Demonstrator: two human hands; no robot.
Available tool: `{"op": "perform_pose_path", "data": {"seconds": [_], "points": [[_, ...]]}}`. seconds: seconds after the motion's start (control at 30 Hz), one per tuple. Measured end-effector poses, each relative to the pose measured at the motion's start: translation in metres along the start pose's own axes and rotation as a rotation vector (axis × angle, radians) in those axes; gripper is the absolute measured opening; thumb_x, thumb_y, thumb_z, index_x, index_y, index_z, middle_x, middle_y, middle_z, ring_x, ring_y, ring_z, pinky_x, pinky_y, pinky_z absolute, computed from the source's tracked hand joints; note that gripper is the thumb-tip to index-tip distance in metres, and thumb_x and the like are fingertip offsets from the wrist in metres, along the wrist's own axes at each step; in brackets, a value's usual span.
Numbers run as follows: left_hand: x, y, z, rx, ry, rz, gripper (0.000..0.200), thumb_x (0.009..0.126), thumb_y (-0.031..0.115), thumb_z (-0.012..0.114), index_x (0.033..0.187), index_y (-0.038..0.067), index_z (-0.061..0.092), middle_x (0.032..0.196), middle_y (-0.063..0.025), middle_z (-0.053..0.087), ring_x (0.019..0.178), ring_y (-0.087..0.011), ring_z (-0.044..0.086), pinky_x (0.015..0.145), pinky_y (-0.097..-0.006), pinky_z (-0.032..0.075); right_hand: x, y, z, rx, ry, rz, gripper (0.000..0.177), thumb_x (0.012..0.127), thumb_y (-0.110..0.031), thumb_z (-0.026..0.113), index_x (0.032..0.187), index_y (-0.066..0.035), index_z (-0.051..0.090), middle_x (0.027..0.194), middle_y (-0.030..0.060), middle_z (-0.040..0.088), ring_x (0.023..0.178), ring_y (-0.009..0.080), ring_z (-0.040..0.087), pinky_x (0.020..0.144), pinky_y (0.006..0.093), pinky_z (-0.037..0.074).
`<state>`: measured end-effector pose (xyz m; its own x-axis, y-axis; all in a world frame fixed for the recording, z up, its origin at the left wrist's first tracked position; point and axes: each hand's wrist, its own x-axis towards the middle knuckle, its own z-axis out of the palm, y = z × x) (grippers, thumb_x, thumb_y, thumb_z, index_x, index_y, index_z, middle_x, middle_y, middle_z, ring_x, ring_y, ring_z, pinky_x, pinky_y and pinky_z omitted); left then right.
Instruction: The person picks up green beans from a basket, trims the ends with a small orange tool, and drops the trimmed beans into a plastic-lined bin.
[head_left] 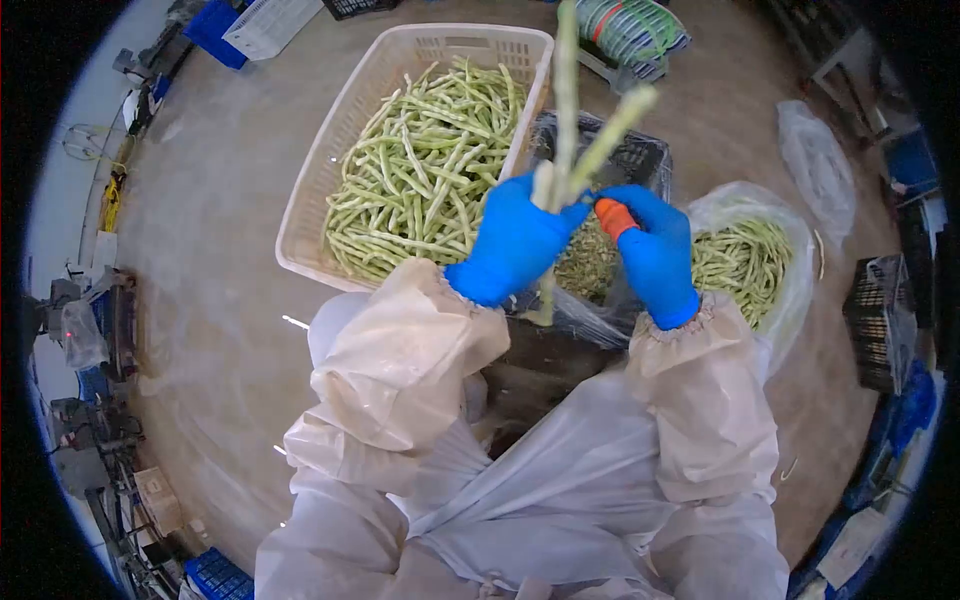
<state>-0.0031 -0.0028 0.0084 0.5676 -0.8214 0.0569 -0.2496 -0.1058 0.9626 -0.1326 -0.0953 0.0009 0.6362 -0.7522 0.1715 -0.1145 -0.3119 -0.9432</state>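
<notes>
Beans, at least two, clamped in fingers of left hand, right hand, fingers' grip unclear, one crate

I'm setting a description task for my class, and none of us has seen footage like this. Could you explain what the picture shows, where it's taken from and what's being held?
There is no machine here, just a person's two hands in blue gloves. The one picture comes from a camera worn on the head, looking forward and down, so we see the person's own sleeves and lap; the round, bent edges belong to the view.

The left hand holds a few long green beans, slightly blurred. The right hand, with an orange cover on one digit, is close beside it; whether it grips anything is hard to tell.

Beyond the hands, a pale crate full of beans is at the left, a dark crate with green scraps in the middle, and a clear bag of beans at the right.
</notes>
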Motion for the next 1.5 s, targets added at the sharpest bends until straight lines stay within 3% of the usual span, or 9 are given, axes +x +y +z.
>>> {"op": "perform_pose_path", "data": {"seconds": [0.07,0.27,0.3,0.5,0.63,0.8,0.97,1.2,1.5], "points": [[0.007,0.001,-0.009,-0.316,0.025,-0.189,0.022,0.075,0.014,0.071,0.092,0.000,0.064,0.071,-0.0036,0.061,0.059,-0.0123,0.057,0.052,-0.0266,0.044,0.004,0.003,-0.003,-0.001,-0.033,0.020,0.015,0.082,-0.013,0.063,0.091,-0.002,0.066,0.071,0.0046,0.061,0.064,0.0099,0.053,0.058,0.0263,0.043],[0.036,0.002,-0.097,-0.657,0.335,-0.053,0.015,0.080,0.010,0.063,0.090,0.000,0.064,0.072,-0.0048,0.058,0.064,-0.0130,0.055,0.057,-0.0241,0.044,0.020,0.025,-0.022,0.036,0.016,0.037,0.018,0.083,-0.015,0.063,0.093,-0.001,0.067,0.072,0.0023,0.061,0.065,0.0069,0.050,0.058,0.0231,0.041],[0.043,-0.013,-0.128,-0.803,0.203,-0.030,0.019,0.080,0.012,0.063,0.095,-0.001,0.063,0.074,-0.0047,0.058,0.065,-0.0129,0.055,0.059,-0.0243,0.044,0.023,0.029,-0.028,0.008,0.015,0.050,0.018,0.083,-0.016,0.063,0.093,-0.001,0.067,0.072,0.0026,0.061,0.065,0.0065,0.050,0.058,0.0226,0.041],[0.043,-0.017,-0.164,-0.638,0.779,0.022,0.025,0.079,0.008,0.066,0.102,-0.002,0.061,0.078,-0.0062,0.059,0.064,-0.0142,0.055,0.056,-0.0268,0.045,0.034,0.032,-0.044,0.188,-0.085,0.577,0.044,0.090,-0.041,0.052,0.100,0.000,0.066,0.072,0.0031,0.060,0.063,0.0083,0.051,0.055,0.0202,0.037],[0.038,0.000,-0.123,-0.480,0.662,-0.037,0.027,0.077,0.008,0.068,0.102,-0.002,0.061,0.071,-0.0048,0.057,0.059,-0.0141,0.054,0.054,-0.0251,0.043,0.039,0.057,-0.031,0.985,-0.232,0.597,0.062,0.089,-0.053,0.046,0.112,0.004,0.055,0.098,0.0135,0.063,0.076,0.0166,0.058,0.061,0.0251,0.045],[0.022,0.004,-0.054,-0.489,0.114,-0.272,0.027,0.073,0.009,0.072,0.096,-0.001,0.063,0.072,-0.0041,0.059,0.060,-0.0119,0.054,0.053,-0.0236,0.043,0.035,0.055,-0.021,1.480,-0.387,0.670,0.068,0.091,-0.053,0.042,0.122,0.007,0.046,0.123,0.0208,0.050,0.097,0.0281,0.056,0.075,0.0314,0.049],[-0.002,-0.004,0.004,-0.380,-0.068,-0.339,0.024,0.073,0.010,0.073,0.094,0.001,0.064,0.067,-0.0022,0.058,0.051,-0.0101,0.053,0.046,-0.0226,0.042,0.031,0.050,-0.011,1.482,-0.363,0.576,0.067,0.092,-0.050,0.040,0.126,0.008,0.039,0.128,0.0207,0.046,0.110,0.0302,0.050,0.093,0.0366,0.044],[-0.001,-0.012,0.018,-0.409,0.057,-0.302,0.022,0.074,0.008,0.073,0.092,0.000,0.063,0.068,-0.0035,0.060,0.052,-0.0110,0.054,0.047,-0.0229,0.042,0.020,0.036,0.003,1.376,-0.316,0.442,0.052,0.097,-0.033,0.038,0.128,0.008,0.037,0.126,0.0162,0.048,0.114,0.0230,0.047,0.098,0.0329,0.039],[0.001,-0.015,0.009,-0.575,0.054,-0.350,0.020,0.079,0.008,0.066,0.096,0.001,0.062,0.070,-0.0042,0.059,0.056,-0.0117,0.055,0.050,-0.0228,0.042,0.005,0.026,0.014,0.435,-0.219,0.001,0.039,0.086,0.002,0.046,0.123,-0.002,0.052,0.113,0.0108,0.060,0.102,0.0150,0.054,0.091,0.0274,0.041]]}}
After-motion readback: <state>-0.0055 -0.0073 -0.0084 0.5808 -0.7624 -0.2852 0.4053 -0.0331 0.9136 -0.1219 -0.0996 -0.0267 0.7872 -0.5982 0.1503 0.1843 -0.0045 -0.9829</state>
